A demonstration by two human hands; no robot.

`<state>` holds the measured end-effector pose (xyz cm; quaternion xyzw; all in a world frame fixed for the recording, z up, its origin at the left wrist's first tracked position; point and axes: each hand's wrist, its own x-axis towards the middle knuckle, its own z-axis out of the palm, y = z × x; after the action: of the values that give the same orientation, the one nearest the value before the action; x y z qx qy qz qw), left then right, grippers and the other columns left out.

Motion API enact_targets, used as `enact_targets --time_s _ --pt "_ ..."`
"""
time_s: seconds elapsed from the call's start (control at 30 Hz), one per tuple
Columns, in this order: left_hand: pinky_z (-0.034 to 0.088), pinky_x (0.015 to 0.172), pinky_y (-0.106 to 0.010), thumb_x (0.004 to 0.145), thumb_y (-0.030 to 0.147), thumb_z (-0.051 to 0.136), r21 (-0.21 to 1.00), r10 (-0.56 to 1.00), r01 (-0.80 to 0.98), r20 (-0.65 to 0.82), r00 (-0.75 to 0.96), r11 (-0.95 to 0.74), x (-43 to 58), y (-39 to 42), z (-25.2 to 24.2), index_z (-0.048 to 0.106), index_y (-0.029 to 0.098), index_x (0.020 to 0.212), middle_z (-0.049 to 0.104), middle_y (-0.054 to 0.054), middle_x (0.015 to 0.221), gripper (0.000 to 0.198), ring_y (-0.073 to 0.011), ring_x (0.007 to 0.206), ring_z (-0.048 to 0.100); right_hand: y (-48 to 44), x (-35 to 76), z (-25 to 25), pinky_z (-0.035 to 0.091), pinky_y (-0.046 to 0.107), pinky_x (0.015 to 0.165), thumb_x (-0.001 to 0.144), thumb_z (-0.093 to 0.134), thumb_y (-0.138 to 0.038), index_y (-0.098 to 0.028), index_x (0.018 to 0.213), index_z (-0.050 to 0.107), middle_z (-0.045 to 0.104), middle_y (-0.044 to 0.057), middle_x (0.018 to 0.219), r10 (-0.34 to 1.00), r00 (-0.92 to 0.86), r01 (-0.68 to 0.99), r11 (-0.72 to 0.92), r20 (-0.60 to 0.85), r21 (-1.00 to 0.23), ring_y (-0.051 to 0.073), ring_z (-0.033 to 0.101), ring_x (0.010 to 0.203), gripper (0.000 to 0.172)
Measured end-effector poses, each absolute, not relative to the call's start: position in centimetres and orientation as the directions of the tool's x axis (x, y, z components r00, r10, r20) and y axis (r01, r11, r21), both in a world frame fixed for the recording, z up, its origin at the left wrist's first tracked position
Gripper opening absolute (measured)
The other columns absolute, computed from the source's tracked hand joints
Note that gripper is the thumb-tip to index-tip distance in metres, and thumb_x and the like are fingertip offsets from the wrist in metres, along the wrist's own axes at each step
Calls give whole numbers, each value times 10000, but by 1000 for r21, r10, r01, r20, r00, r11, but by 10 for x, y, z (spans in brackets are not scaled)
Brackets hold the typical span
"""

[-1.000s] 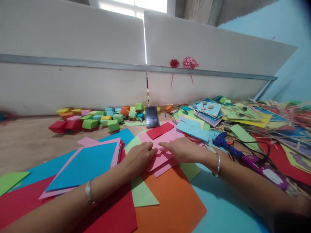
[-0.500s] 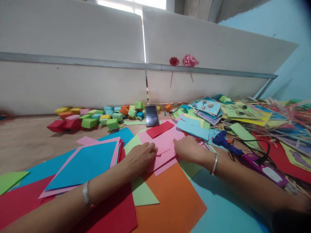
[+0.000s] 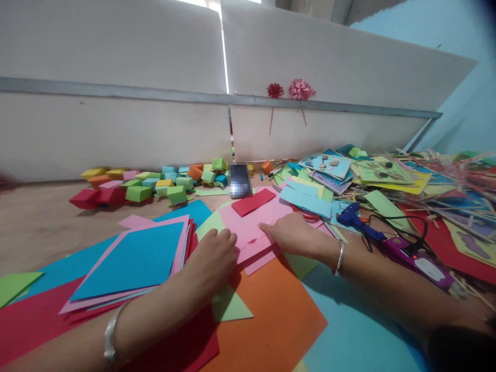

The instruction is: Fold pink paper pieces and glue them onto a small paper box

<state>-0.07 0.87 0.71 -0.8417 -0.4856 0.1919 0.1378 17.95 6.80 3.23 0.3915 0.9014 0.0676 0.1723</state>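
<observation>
My left hand [image 3: 215, 258] rests at the near left edge of a pink sheet of paper [image 3: 242, 225]. Its fingers are curled and closed on a narrow pink paper strip [image 3: 246, 246], though the fingertips are partly hidden. To the right, my right hand [image 3: 292, 235] lies on the same pink paper, its index finger stretched over the surface. Its other fingers are curled under, and what they hold, if anything, is hidden. Between the hands a small red diamond shows at the strip. A red paper strip [image 3: 253, 202] lies just beyond them.
Orange paper [image 3: 271, 315] and light blue paper [image 3: 341, 310] spread in front. Left is a stack topped with blue paper [image 3: 132, 261]. Paper cubes [image 3: 138, 194] and a phone [image 3: 239, 181] stand near the white board. A blue glue gun [image 3: 360, 222] and purple power strip [image 3: 420, 261] lie right.
My left hand has drawn back left and toward me. My right index finger has reached further left over the pink paper. The view has shifted slightly.
</observation>
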Motion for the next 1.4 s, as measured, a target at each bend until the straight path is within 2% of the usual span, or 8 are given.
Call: enact_targets --time_s 0.23,0.37,0.57,0.73,1.0,1.13,1.27,1.4 --pt "373 594 -335 772 -25 562 -504 925 780 -276 262 -371 -1 -6 17 754 153 778 696 -146 805 262 -296 784 632 70 180 31 353 282 566 921 414 -105 -214 1342 519 716 111 867 732 -632 691 681 -256 243 251 676 816 447" --pt "380 573 -334 805 -80 389 -487 975 846 -77 207 -218 7 -10 33 720 116 809 677 -148 794 384 -295 781 642 73 181 28 321 286 549 897 457 -96 -145 1084 658 696 114 840 718 -670 686 696 -187 212 234 648 779 279" --pt "461 720 -420 935 225 495 -288 949 922 101 298 -259 5 7 18 652 116 1104 693 -151 979 255 -329 923 642 86 179 13 282 324 587 875 500 -90 -112 864 706 664 137 929 665 -747 655 735 3 173 233 584 852 207" --pt "475 785 -421 919 175 497 -114 943 952 145 300 -286 -8 26 -7 494 100 1362 698 -158 1126 449 -313 1020 640 97 178 5 264 314 566 868 482 -111 -117 797 699 680 116 859 687 -722 692 718 83 75 206 576 791 228" --pt "468 821 -451 865 209 573 -16 825 889 367 431 -458 -13 39 -18 723 189 800 743 -101 887 165 -310 952 650 90 172 1 298 276 590 852 559 -204 -149 806 690 702 87 825 681 -712 659 732 171 -172 178 564 726 149" --pt "434 955 -523 804 236 650 35 806 918 494 328 -395 -18 44 -24 675 158 1070 674 -165 1151 278 -366 1150 553 89 170 -1 282 264 564 822 517 -136 -156 643 617 644 40 689 705 -672 662 709 226 -244 131 494 619 207" --pt "323 1097 -566 697 277 755 349 702 869 712 -2 -351 -27 54 -22 462 131 1343 496 -220 1376 724 -383 1324 407 93 174 3 276 244 541 814 500 -167 -169 547 493 474 -30 539 796 -464 593 605 389 -532 95 400 540 267" --pt "438 1011 -504 611 367 815 880 819 374 433 -376 -294 -22 56 -8 465 184 1313 527 -174 1342 805 -343 1251 508 97 175 -1 292 237 526 779 542 -255 -185 550 457 408 -49 529 865 -216 376 501 453 -779 93 373 530 253"
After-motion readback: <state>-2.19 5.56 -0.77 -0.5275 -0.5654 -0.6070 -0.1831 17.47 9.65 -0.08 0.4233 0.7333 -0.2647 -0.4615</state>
